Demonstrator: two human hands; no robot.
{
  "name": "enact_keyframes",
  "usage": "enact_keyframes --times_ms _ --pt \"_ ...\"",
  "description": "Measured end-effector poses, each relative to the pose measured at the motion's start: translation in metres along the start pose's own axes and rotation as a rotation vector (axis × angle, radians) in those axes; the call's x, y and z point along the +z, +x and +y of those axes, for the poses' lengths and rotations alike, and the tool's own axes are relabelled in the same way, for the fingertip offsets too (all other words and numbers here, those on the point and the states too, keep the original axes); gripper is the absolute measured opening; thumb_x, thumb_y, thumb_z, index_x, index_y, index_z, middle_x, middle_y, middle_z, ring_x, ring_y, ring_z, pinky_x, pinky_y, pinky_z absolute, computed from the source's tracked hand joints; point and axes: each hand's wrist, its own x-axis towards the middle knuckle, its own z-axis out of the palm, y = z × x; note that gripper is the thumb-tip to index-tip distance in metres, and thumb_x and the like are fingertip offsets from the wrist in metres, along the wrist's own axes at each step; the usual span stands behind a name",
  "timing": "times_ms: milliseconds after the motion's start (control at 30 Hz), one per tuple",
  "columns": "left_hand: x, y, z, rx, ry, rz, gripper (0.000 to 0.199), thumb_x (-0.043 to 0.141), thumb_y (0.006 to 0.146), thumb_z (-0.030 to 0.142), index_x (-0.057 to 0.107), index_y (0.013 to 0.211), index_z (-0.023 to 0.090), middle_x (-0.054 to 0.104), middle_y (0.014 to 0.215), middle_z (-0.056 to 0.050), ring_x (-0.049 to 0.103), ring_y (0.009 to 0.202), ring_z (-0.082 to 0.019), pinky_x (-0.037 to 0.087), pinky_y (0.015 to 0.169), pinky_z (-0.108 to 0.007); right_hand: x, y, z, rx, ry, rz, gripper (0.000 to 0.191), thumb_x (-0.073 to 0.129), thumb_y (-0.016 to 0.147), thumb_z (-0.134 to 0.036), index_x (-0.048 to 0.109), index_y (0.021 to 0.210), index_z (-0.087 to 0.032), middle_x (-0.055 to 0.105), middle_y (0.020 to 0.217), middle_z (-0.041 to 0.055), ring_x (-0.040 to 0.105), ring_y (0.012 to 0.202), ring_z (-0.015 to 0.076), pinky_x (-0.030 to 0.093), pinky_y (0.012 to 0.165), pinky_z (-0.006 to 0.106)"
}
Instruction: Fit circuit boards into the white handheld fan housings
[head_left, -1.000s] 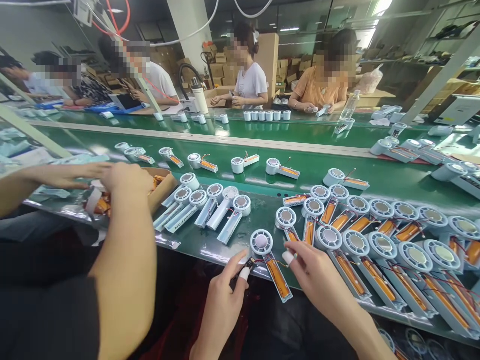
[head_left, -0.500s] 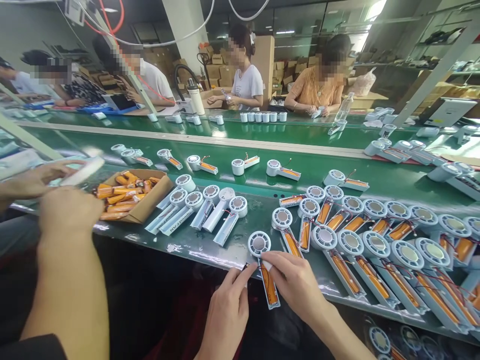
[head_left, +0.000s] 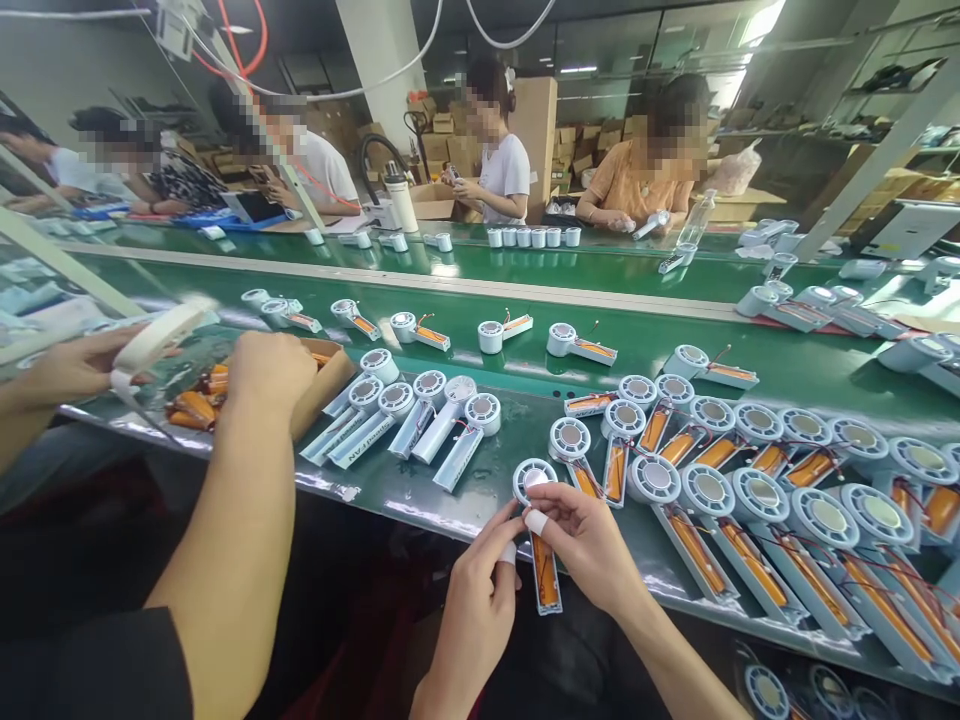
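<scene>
While our left hand (head_left: pixel 484 580) bends its fingers in at the neck of one fan (head_left: pixel 547 580), our right hand (head_left: pixel 592 548) brings thumb and fingertips to its round head; we cannot tell whether either pinches anything. The fan's handle overhangs the tabletop (head_left: pixel 397 500) toward six o'clock. More open-handled fans (head_left: pixel 757 494) crowd one to four o'clock; at ten, a co-worker's arm (head_left: pixel 251 500) crosses a carton (head_left: pixel 324 388) of orange cells (head_left: pixel 195 408).

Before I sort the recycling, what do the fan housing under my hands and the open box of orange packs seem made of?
Fan housing: probably moulded plastic, pale blue, smooth, faintly glossy. Box: likely cardboard, matte brown, thin flat walls.
</scene>
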Motion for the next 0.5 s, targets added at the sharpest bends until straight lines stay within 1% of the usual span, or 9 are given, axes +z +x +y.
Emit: enact_keyframes --times_ms 67,133,200,300,400,500 --pt "0.001 0.0 0.0007 -0.033 -0.02 0.045 0.039 0.041 0.096 0.026 0.067 0.125 0.022 0.064 0.138 -0.013 0.068 0.065 -0.014 0.061 0.066 -0.03 -0.0006 -0.0002 -0.0019 0.03 -0.047 0.003 0.027 0.064 0.087 -0.038 0.073 0.102 -0.017 0.073 0.085 0.0066 0.064 0.067 0.0172 0.053 0.06 0.027" --pt "0.0016 -0.0015 0.0014 -0.092 -0.039 0.121 0.039 0.044 0.095 0.03 0.063 0.127 0.02 0.069 0.127 -0.014 0.068 0.065 -0.015 0.06 0.06 -0.029 0.0003 -0.0018 -0.0045 0.011 -0.116 0.012 0.02 0.063 0.088 -0.031 0.074 0.097 -0.017 0.073 0.084 0.006 0.063 0.067 0.0169 0.052 0.062 0.028" --pt "0.0016 -0.0036 0.0024 -0.153 -0.071 0.188 0.042 0.047 0.094 0.035 0.058 0.131 0.018 0.071 0.118 -0.014 0.068 0.064 -0.016 0.058 0.054 -0.028 0.0025 -0.0039 -0.0068 -0.079 -0.23 0.001 0.015 0.061 0.088 -0.022 0.074 0.093 -0.019 0.072 0.086 0.0052 0.063 0.071 0.0169 0.051 0.066 0.027" --pt "0.0006 -0.0056 0.0044 -0.2 -0.098 0.215 0.041 0.049 0.092 0.038 0.058 0.126 0.017 0.073 0.106 -0.013 0.068 0.062 -0.017 0.058 0.05 -0.027 0.0069 -0.0061 -0.0071 -0.258 -0.407 -0.035 0.022 0.053 0.09 -0.012 0.073 0.093 -0.02 0.07 0.093 0.0053 0.065 0.079 0.0171 0.051 0.07 0.027" --pt "-0.0006 -0.0061 0.0047 -0.173 -0.058 0.205 0.035 0.049 0.091 0.035 0.064 0.118 0.017 0.075 0.104 -0.012 0.071 0.065 -0.018 0.062 0.057 -0.029 0.0092 -0.0063 -0.0043 -0.339 -0.534 -0.036 0.023 0.049 0.092 -0.009 0.069 0.096 -0.02 0.068 0.096 0.006 0.066 0.084 0.0184 0.051 0.072 0.027" --pt "-0.0012 -0.0074 0.002 -0.064 0.037 0.231 0.035 0.048 0.092 0.03 0.068 0.117 0.018 0.077 0.11 -0.012 0.076 0.078 -0.02 0.064 0.067 -0.03 0.0078 -0.0062 -0.0042 -0.374 -0.682 -0.039 0.022 0.048 0.093 -0.008 0.066 0.097 -0.02 0.067 0.094 0.0059 0.065 0.083 0.0199 0.051 0.07 0.029"
